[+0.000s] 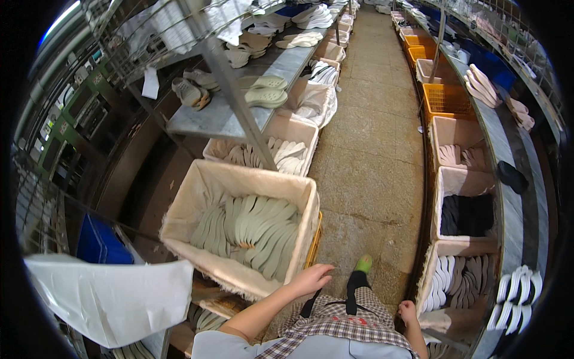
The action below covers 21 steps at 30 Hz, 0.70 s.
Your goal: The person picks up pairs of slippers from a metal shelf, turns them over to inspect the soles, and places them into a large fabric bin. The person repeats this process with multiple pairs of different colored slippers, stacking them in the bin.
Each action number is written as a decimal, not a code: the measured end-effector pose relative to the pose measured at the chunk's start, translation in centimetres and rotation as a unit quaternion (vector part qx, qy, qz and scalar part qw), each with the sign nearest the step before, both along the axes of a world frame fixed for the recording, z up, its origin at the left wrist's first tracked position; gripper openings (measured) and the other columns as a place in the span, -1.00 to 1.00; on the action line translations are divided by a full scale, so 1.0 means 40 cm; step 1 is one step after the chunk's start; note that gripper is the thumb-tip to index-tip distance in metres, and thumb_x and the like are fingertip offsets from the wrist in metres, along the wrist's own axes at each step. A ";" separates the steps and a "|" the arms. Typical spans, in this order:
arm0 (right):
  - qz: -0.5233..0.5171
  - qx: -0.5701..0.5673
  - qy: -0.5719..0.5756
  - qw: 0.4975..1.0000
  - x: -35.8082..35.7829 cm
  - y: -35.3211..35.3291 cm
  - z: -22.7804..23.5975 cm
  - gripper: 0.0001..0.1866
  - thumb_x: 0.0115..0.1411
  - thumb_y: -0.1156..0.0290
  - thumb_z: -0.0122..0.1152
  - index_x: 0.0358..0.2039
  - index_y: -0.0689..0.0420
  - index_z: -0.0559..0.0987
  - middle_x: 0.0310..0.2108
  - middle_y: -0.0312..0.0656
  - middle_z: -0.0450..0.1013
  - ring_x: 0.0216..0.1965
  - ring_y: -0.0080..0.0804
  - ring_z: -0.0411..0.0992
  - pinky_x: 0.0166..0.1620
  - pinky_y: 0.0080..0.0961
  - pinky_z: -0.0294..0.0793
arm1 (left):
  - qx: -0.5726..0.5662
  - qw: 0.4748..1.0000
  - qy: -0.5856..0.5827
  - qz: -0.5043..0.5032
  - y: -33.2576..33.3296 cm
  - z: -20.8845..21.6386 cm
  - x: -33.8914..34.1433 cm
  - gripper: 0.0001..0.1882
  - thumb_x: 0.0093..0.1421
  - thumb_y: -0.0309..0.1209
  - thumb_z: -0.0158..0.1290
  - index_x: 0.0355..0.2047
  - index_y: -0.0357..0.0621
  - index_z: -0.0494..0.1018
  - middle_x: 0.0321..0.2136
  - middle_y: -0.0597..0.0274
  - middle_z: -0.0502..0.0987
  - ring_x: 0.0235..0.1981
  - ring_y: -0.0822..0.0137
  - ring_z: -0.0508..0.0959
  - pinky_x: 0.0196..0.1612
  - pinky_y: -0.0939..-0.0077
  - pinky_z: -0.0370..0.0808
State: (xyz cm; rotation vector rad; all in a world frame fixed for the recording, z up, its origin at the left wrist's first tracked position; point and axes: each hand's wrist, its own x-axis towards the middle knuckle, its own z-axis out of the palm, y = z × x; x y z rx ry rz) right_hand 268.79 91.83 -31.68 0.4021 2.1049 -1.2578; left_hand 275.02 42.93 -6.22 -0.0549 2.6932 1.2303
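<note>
My left hand (310, 279) hangs in front of my body with its fingers loosely stretched out and nothing in them. It is nearest to the cloth-lined basket (301, 179), which holds rows of grey-green shoe soles (260, 224). On the other side of my checked apron (344, 314) my right hand (408, 312) is low, its fingers curled in with nothing visible in them. Closest to it stands a lined bin (426, 286) of white and grey-brown soles (463, 281).
A metal bench (206, 119) with pale soles runs along the left. Lined bins and an orange crate (445, 103) edge the aisle floor (371, 149). At the right is a long worktable (508, 236) with white soles (517, 287). White sheeting (113, 299) hangs near left.
</note>
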 end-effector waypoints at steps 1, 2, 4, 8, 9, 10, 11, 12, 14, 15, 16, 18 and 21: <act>0.070 0.134 -0.001 0.988 -0.022 0.002 -0.037 -0.79 0.09 0.40 0.13 -0.30 0.26 0.51 -0.42 -0.10 0.50 -0.46 -0.31 0.43 -0.30 -0.43 0.45 | 0.042 0.999 0.004 -0.005 -0.013 0.027 -0.065 -0.60 0.22 -0.33 -0.03 0.05 -0.19 0.34 -0.10 0.01 0.47 -0.14 0.12 0.52 -0.09 0.29 0.47; 0.146 0.173 -0.027 0.974 -0.055 0.009 -0.070 -0.75 0.08 0.34 0.11 -0.34 0.28 0.55 -0.40 0.02 0.51 -0.40 -0.23 0.47 -0.24 -0.37 0.46 | 0.091 0.996 0.016 -0.008 -0.026 0.049 -0.135 -0.60 0.24 -0.33 -0.02 0.05 -0.20 0.33 -0.09 0.03 0.47 -0.14 0.16 0.52 -0.08 0.32 0.47; 0.281 0.186 -0.045 0.940 -0.146 0.040 -0.120 -0.76 0.07 0.36 0.04 -0.42 0.27 0.58 -0.47 0.04 0.51 -0.39 -0.23 0.47 -0.27 -0.36 0.45 | 0.117 0.989 0.049 0.076 -0.071 0.092 -0.264 -0.62 0.23 -0.38 -0.01 0.05 -0.19 0.32 -0.08 0.08 0.47 -0.13 0.26 0.52 -0.07 0.42 0.45; 0.307 0.228 -0.113 0.917 -0.434 0.066 -0.190 -0.79 0.03 0.39 0.04 -0.49 0.26 0.57 -0.50 0.01 0.52 -0.44 -0.23 0.47 -0.32 -0.35 0.45 | 0.155 0.954 0.123 0.226 -0.239 0.197 -0.523 -0.57 0.24 -0.46 -0.01 0.11 -0.20 0.21 -0.09 0.18 0.45 -0.14 0.38 0.50 -0.11 0.53 0.46; 0.253 0.163 -0.069 0.951 -0.514 0.052 -0.202 -0.82 0.00 0.42 0.06 -0.54 0.27 0.55 -0.54 0.02 0.51 -0.48 -0.18 0.47 -0.35 -0.32 0.45 | 0.159 0.937 0.135 0.280 -0.284 0.225 -0.584 -0.55 0.24 -0.47 -0.02 0.13 -0.20 0.18 -0.10 0.18 0.44 -0.15 0.38 0.49 -0.13 0.55 0.46; 0.183 0.142 -0.049 0.972 -0.604 0.033 -0.206 -0.84 -0.03 0.44 0.07 -0.60 0.27 0.52 -0.57 0.04 0.50 -0.51 -0.13 0.46 -0.38 -0.28 0.45 | 0.146 0.924 0.202 0.291 -0.335 0.256 -0.640 -0.54 0.24 -0.48 -0.02 0.13 -0.20 0.16 -0.09 0.18 0.43 -0.15 0.37 0.49 -0.16 0.55 0.46; 0.218 0.102 0.033 0.970 -0.697 0.014 -0.198 -0.83 0.00 0.44 0.06 -0.57 0.28 0.52 -0.59 0.07 0.48 -0.53 -0.12 0.45 -0.39 -0.27 0.45 | 0.153 0.903 0.213 0.341 -0.388 0.286 -0.692 -0.53 0.23 -0.48 -0.03 0.14 -0.20 0.14 -0.09 0.18 0.42 -0.16 0.37 0.50 -0.19 0.56 0.47; 0.200 0.178 0.030 0.963 -0.791 -0.011 -0.178 -0.82 0.01 0.39 0.09 -0.48 0.27 0.52 -0.53 0.08 0.49 -0.47 -0.12 0.46 -0.35 -0.29 0.45 | 0.150 0.882 0.285 0.344 -0.441 0.316 -0.743 -0.54 0.23 -0.47 -0.02 0.12 -0.18 0.16 -0.09 0.18 0.41 -0.16 0.37 0.49 -0.21 0.56 0.46; 0.191 0.193 0.085 0.959 -0.971 -0.086 -0.115 -0.79 0.03 0.36 0.15 -0.37 0.24 0.48 -0.41 0.07 0.49 -0.34 -0.03 0.47 -0.22 -0.27 0.45 | 0.192 0.812 0.361 0.416 -0.549 0.368 -0.843 -0.54 0.21 -0.46 0.00 0.10 -0.14 0.16 -0.09 0.19 0.40 -0.16 0.36 0.49 -0.25 0.55 0.46; 0.208 0.184 0.136 0.951 -1.052 -0.129 -0.074 -0.79 0.02 0.38 0.16 -0.39 0.25 0.48 -0.42 0.07 0.48 -0.33 -0.01 0.47 -0.21 -0.26 0.45 | 0.224 0.768 0.407 0.441 -0.605 0.386 -0.886 -0.54 0.21 -0.46 0.00 0.10 -0.13 0.16 -0.09 0.19 0.39 -0.17 0.34 0.49 -0.25 0.54 0.46; 0.201 0.165 0.158 0.953 -1.124 -0.182 -0.036 -0.79 -0.01 0.39 0.17 -0.39 0.25 0.47 -0.44 0.07 0.48 -0.34 -0.01 0.46 -0.22 -0.26 0.45 | 0.229 0.722 0.427 0.494 -0.668 0.400 -0.932 -0.57 0.23 -0.45 -0.03 0.09 -0.16 0.14 -0.10 0.17 0.38 -0.17 0.34 0.48 -0.23 0.53 0.46; 0.175 0.122 0.141 0.967 -1.247 -0.309 0.032 -0.80 -0.01 0.41 0.16 -0.41 0.27 0.45 -0.44 0.05 0.48 -0.35 -0.05 0.47 -0.24 -0.28 0.44 | 0.227 0.638 0.500 0.540 -0.812 0.411 -1.011 -0.59 0.24 -0.46 -0.06 0.08 -0.18 0.13 -0.13 0.14 0.37 -0.19 0.34 0.46 -0.23 0.52 0.46; 0.226 0.118 0.212 0.944 -1.340 -0.448 0.119 -0.79 0.01 0.44 0.16 -0.34 0.26 0.47 -0.52 -0.12 0.44 -0.43 -0.32 0.43 -0.31 -0.40 0.44 | 0.172 0.565 0.505 0.629 -1.065 0.402 -1.082 -0.59 0.21 -0.46 -0.03 0.05 -0.20 0.15 -0.18 0.13 0.38 -0.22 0.33 0.45 -0.27 0.50 0.44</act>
